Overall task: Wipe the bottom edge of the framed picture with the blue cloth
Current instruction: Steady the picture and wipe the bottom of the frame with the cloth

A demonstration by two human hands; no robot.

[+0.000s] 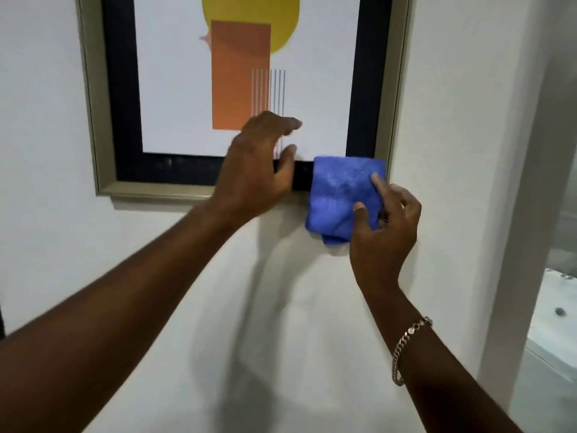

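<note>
The framed picture [103,126] hangs on a white wall, with a greenish outer frame, a black inner border and an orange and yellow print. A folded blue cloth [340,192] covers the frame's bottom right corner. My right hand [387,226] presses the cloth against the frame with thumb and forefinger on its face. My left hand [259,170] rests against the bottom edge near the middle, just left of the cloth, fingers spread over the glass and holding nothing.
The white wall [281,307] runs below the frame. A wall corner [512,214] stands to the right, and past it a pale fixture [552,323] shows low at the right edge. A chain bracelet [406,348] hangs on my right wrist.
</note>
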